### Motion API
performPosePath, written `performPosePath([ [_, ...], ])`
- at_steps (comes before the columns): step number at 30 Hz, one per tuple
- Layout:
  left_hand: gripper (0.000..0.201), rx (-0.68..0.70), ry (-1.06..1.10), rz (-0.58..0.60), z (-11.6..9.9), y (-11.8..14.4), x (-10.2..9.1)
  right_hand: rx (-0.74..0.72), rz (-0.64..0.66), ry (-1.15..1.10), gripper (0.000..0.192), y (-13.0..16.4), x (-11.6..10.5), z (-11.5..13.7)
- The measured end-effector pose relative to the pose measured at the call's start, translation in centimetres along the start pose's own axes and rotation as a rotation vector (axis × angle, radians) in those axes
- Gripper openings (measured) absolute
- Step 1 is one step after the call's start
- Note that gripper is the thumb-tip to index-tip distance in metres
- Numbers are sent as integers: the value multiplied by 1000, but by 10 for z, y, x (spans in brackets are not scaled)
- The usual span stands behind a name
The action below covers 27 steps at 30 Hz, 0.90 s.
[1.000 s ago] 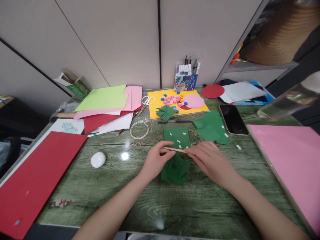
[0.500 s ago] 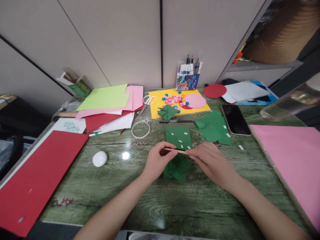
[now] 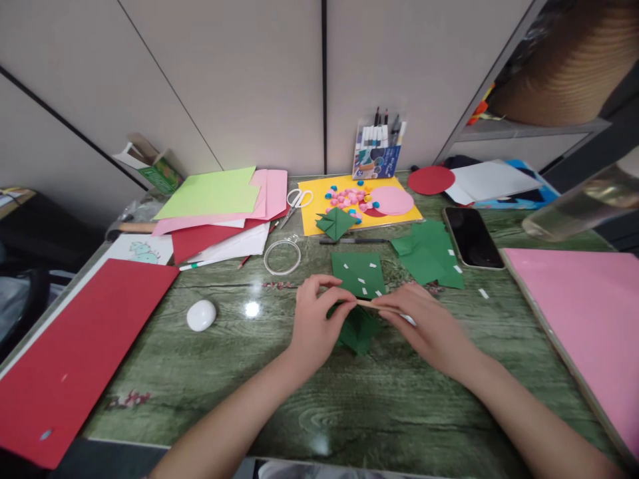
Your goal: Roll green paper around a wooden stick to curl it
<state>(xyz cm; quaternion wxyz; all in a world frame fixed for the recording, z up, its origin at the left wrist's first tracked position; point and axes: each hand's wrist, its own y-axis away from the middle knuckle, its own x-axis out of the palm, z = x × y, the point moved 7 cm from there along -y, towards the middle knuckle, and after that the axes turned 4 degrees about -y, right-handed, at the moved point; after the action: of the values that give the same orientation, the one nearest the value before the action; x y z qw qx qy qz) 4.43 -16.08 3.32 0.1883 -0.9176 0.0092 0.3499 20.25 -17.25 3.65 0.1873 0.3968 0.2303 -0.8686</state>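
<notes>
My left hand is closed in a pinch on the left end of a thin, pale beige strip. The same strip runs into my right hand, whose thumb and fingers are pressed on its other end. I cannot tell whether it is paper or wood. Just below the strip lies a piece of folded green paper, partly hidden by my hands. Directly beyond my fingers is a green paper square with several small white bits on it. More green paper lies to the right.
A yellow sheet carries pink and blue balls and a folded green piece. Scissors, a roll of clear tape, a pen, a phone, a white rounded object, red paper and pink paper surround the hands.
The fingers of my left hand have shifted right along the strip, so less of it shows between the hands. My right hand keeps about the same place.
</notes>
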Motion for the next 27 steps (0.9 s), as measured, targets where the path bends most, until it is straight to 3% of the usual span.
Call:
performPosePath([
  [7, 10, 252, -309, -109, -15, 4, -6, 34, -6, -50, 18, 0, -3, -1],
  [12, 10, 372, -389, -127, -23, 5, -8, 43, -20, -21, 17, 0, -4, -1],
  [19, 8, 335, -348, -46, -20, 2, -6, 49, -20, 5, 16, 0, -4, -1],
  [27, 7, 394, -438, -52, -28, 5, -5, 15, -69, 31, 17, 0, -8, -2],
])
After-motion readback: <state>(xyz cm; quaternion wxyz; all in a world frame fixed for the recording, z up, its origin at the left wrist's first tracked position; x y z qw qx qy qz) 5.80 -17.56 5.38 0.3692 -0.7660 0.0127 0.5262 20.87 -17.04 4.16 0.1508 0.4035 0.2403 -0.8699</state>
